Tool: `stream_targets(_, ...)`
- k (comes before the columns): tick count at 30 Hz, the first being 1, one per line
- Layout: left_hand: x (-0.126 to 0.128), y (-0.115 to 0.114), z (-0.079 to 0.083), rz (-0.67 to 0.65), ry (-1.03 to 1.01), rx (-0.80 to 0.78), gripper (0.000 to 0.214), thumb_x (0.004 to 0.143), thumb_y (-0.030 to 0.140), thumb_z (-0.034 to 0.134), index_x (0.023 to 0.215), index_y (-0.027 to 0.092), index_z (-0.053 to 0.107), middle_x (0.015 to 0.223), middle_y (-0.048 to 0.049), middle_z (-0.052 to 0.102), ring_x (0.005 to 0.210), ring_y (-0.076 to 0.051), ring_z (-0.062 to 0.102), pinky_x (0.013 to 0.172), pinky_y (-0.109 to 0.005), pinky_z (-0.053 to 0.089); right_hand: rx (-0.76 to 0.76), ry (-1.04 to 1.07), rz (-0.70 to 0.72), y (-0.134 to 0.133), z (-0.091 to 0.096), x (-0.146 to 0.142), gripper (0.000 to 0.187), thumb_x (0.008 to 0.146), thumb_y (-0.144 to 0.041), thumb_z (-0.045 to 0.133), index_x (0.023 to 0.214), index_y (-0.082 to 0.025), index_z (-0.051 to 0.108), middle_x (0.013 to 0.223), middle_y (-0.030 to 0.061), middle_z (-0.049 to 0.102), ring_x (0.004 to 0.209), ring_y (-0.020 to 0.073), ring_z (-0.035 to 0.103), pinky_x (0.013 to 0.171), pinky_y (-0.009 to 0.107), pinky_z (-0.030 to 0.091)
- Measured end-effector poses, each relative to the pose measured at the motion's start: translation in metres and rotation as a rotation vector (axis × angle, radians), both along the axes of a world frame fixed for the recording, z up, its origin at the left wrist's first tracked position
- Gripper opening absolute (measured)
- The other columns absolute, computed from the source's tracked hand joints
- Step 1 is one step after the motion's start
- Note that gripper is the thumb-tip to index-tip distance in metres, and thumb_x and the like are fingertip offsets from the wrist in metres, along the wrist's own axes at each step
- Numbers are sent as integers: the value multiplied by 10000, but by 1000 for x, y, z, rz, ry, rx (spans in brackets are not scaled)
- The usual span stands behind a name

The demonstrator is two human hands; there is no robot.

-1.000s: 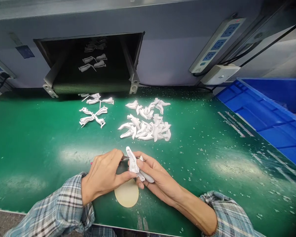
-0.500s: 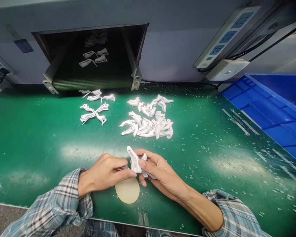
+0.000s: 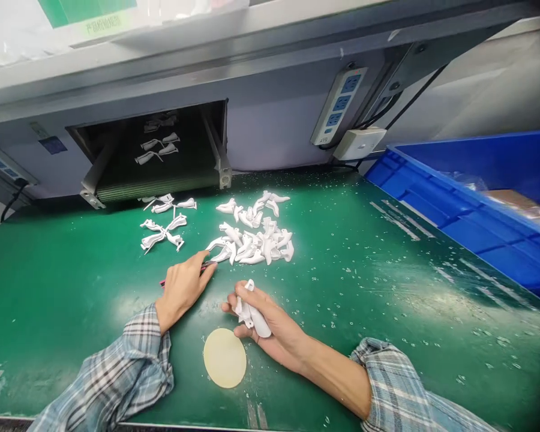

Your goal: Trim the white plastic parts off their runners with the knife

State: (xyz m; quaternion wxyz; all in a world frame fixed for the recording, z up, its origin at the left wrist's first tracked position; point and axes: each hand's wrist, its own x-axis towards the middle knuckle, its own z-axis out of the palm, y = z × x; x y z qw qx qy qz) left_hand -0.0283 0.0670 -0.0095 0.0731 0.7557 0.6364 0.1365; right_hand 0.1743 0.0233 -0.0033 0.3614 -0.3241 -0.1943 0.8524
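My left hand (image 3: 184,287) is closed around a slim tool with red and dark parts (image 3: 163,282), most of it hidden beneath the fingers. The tool's front end lies at the near left edge of a pile of curved white plastic pieces (image 3: 252,247). In my right hand (image 3: 274,318) a few white plastic pieces (image 3: 252,315) are gripped between thumb and fingers, above the green table. Just left of and below that hand lies a round pale-yellow disc (image 3: 225,358).
White pieces joined by sprues (image 3: 164,233) lie left of the pile, before a conveyor belt (image 3: 162,180) carrying more of them. At the right stands a blue bin (image 3: 459,210). Small clear-white scraps dot the green table (image 3: 342,288). A power strip (image 3: 339,107) hangs on the wall.
My left hand has moved away from the right hand, forward to the pile's edge with the tool. My right hand still holds white pieces, now turned inward. The view has tilted up.
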Motion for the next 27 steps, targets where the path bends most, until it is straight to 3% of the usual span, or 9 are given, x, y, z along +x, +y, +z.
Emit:
stream_targets(5, 4, 9, 7, -48, 22, 49, 191, 1001, 366, 548, 959, 224, 668, 843, -24, 746, 696, -195, 695, 572, -238, 359, 78, -107, -9, 5, -3, 2, 370, 806, -429, 832, 1044, -190, 679, 796, -4, 618, 844, 161, 659, 511, 199, 577)
stream_targets(9, 2, -21, 14, -52, -17, 180, 190, 1002, 376, 531, 1032, 221, 636, 819, -7, 728, 689, -175, 678, 611, -248, 393, 112, -133, -44, 6, -5, 0, 450, 790, -397, 847, 1168, -213, 685, 1010, 37, 684, 812, 129, 646, 524, 182, 563)
stream_targets(14, 13, -55, 13, -312, 13, 403, 148, 978, 268, 494, 907, 205, 608, 656, 8, 646, 544, -157, 610, 513, -273, 348, 241, -146, -39, 4, -3, -3, 415, 774, -426, 853, 1076, -193, 689, 800, -1, 630, 700, 115, 576, 477, 155, 489)
stream_targets(19, 10, -58, 16, -370, -260, 257, 229, 963, 402, 567, 1088, 210, 574, 785, -3, 685, 620, -147, 621, 585, -255, 445, 531, -419, -62, 10, 4, 5, 288, 799, -415, 815, 967, -209, 704, 717, -24, 590, 561, 114, 508, 451, 208, 439)
stream_targets(24, 5, -61, 15, -366, -369, 109, 258, 1026, 436, 483, 924, 211, 559, 745, 15, 651, 607, -127, 583, 575, -249, 404, 993, -661, -95, 9, 6, 12, 89, 898, -264, 704, 978, -250, 742, 970, 46, 711, 889, 213, 650, 783, 316, 511)
stream_targets(27, 7, -63, 13, -384, -386, 48, 295, 1043, 431, 452, 875, 206, 541, 722, 19, 622, 594, -122, 534, 570, -256, 367, 1085, -674, -107, 7, 4, 12, 116, 915, -231, 678, 1011, -261, 735, 989, 54, 722, 919, 219, 666, 827, 334, 505)
